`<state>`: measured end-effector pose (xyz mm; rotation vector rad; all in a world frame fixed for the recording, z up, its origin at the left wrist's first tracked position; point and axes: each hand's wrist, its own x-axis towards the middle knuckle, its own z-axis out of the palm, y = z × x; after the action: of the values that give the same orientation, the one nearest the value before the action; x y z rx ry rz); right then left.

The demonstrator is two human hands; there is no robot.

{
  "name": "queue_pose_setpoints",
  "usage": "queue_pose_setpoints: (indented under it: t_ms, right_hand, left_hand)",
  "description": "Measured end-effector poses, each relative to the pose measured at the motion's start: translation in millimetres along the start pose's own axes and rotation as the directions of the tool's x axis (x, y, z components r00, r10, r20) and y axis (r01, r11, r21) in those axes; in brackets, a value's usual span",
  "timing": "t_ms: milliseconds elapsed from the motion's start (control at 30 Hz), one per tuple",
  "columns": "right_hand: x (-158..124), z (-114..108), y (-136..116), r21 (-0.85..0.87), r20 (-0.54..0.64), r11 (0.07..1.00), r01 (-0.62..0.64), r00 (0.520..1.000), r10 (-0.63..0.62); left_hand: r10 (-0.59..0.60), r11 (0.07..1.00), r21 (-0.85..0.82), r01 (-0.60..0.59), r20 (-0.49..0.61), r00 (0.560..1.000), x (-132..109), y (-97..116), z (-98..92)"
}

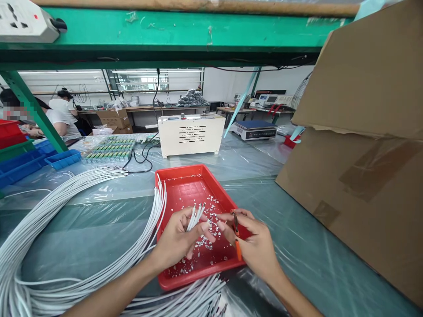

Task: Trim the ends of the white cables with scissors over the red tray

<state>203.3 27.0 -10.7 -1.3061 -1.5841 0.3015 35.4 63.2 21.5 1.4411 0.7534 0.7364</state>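
Observation:
Over a red tray point(214, 267) my left hand point(180, 235) is closed round the ends of several white cables point(197, 216), whose tips point up. To its right, my right hand point(257, 242) grips a small tool with orange handles point(238, 249), perhaps cutters or pliers; its dark head shows between the fingers. The thumb and forefinger of the right hand reach toward the cable tips, a small gap apart from the left fingertips. Silvery scraps point(201, 246) lie scattered over the tray's floor.
A long bundle of white cables point(42, 211) curves along the left. A cardboard box point(350, 185) stands at right. Behind the tray are a cream metal machine point(191, 135) and a scale point(254, 130). A green shelf beam point(198, 31) spans overhead. Two people sit far left.

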Motion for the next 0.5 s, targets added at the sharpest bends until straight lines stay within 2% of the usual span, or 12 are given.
queue_pose_setpoints:
  t_ms: [100, 200, 300, 400, 500]
  right_hand:
    - [0.9, 0.1, -1.4, 0.147, 0.019, 0.989, -0.016, 1.000, 0.013]
    - [1.0, -0.5, -1.3, 0.189, 0.026, 0.980, 0.057, 0.998, -0.063]
    - [0.4, -0.8, -1.8, 0.205, 0.014, 0.976, 0.075, 0.997, -0.079]
    - [-0.5, -1.0, -3.9, 0.259, 0.058, 0.966, -0.029, 0.998, 0.014]
    - [-0.5, -1.4, -6.5, 0.433, 0.223, 0.863, -0.259, 0.959, 0.176]
  left_hand:
    - [0.002, 0.999, 0.033, -0.003, 0.013, 1.000, -0.7, 0.0, -0.2]
    - [0.001, 0.998, 0.068, -0.004, 0.042, 0.999, -1.6, 0.8, 0.2]
    - [0.006, 0.996, 0.083, -0.014, 0.094, 0.996, -2.0, 1.3, 0.1]
    - [0.014, 0.995, 0.095, -0.027, 0.133, 0.991, -2.5, 1.8, -1.0]
    - [0.016, 0.992, 0.123, -0.035, 0.146, 0.989, -3.3, 3.1, -1.8]
